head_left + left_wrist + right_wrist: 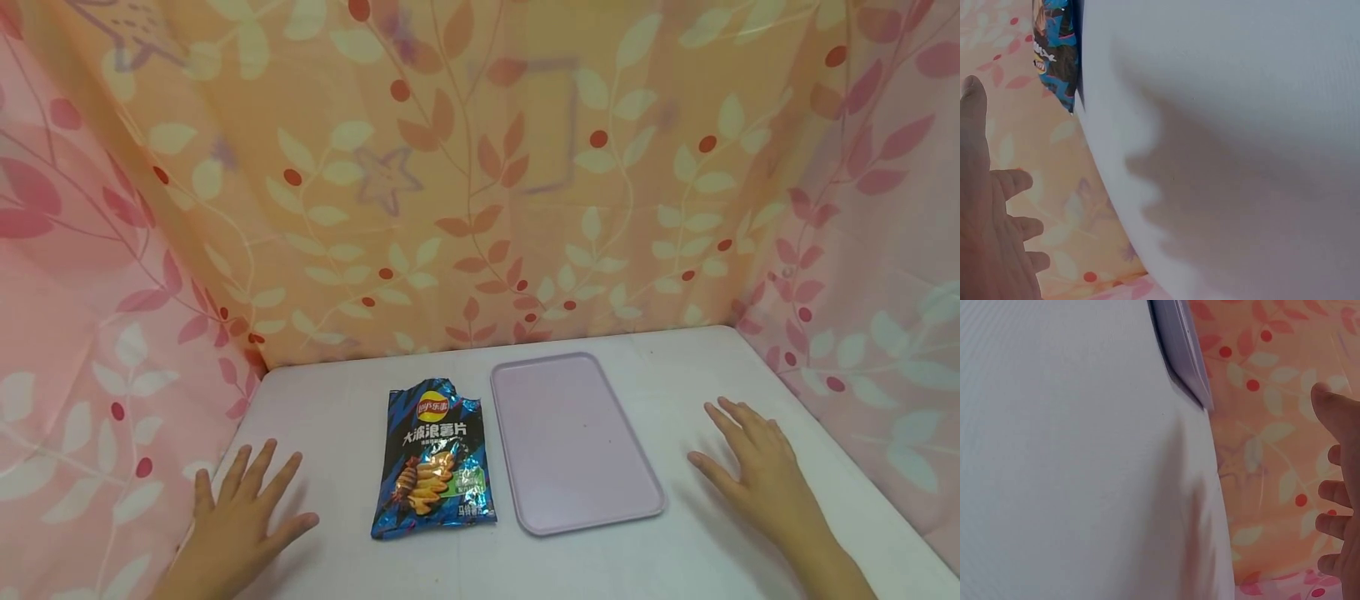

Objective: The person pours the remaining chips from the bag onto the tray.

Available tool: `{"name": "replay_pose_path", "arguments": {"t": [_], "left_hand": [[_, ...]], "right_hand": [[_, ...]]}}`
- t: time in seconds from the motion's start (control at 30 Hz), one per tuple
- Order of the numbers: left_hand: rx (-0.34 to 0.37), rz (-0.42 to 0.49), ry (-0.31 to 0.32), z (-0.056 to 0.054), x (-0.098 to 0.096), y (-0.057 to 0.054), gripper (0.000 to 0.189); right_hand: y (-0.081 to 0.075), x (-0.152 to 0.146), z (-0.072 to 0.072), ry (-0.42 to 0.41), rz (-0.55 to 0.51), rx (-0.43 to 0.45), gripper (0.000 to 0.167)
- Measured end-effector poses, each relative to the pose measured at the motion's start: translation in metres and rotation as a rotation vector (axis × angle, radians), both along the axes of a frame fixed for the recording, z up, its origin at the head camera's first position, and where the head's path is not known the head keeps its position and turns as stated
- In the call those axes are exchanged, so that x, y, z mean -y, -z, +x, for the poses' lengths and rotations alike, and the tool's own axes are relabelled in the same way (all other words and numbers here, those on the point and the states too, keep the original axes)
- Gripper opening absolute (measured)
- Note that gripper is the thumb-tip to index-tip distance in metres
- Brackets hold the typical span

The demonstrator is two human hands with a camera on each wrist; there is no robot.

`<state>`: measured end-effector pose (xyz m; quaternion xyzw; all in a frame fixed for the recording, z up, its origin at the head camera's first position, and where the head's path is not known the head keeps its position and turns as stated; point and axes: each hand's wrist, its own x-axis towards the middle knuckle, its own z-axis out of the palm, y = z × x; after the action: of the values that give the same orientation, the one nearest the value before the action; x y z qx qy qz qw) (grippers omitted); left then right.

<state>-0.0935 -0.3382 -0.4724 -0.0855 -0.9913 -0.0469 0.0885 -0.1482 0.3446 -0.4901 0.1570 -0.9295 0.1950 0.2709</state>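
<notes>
A blue and black potato chip bag (433,458), its top edge torn unevenly, lies flat on the white table with its printed front up. Beside it to the right is a shallow lilac tray (506,450) with rounded corners. My left hand (238,525), fingers spread, is held over the table left of the bag. The right hand (765,475) hovers to the right of the tray with its fingers extended. Both hands hold nothing. In the left wrist view the bag (1057,53) shows at the top, and in the right wrist view the tray's edge (1182,350) appears.
The white table (705,375) carries the bag and the tray. Patterned curtains with leaves and red berries hang close behind it (465,208) and along both sides. Shadows of the hands fall on the tabletop.
</notes>
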Motion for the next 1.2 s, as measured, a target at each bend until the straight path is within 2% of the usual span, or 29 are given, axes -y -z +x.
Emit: {"name": "replay_pose_path", "arguments": {"t": [0.2,0.33,0.57,0.93,1.2], "left_hand": [[0.045,0.013,-0.013,0.0,-0.008,-0.001,0.086],[0.051,0.025,-0.008,0.0,-0.012,-0.002,0.085],[0.076,0.042,-0.006,-0.002,-0.018,0.0,0.085],[0.094,0.114,0.002,-0.003,-0.032,0.005,0.083],[0.112,0.144,-0.001,-0.006,-0.041,0.01,0.081]], "right_hand": [[-0.004,0.007,-0.002,-0.016,-0.024,0.0,0.077],[-0.005,0.013,-0.005,-0.019,-0.024,-0.001,0.076],[-0.007,0.021,-0.009,-0.043,-0.045,-0.043,0.073],[-0.005,0.032,-0.01,-0.031,-0.08,0.045,0.067],[-0.003,0.041,-0.011,-0.025,-0.121,0.069,0.062]]}}
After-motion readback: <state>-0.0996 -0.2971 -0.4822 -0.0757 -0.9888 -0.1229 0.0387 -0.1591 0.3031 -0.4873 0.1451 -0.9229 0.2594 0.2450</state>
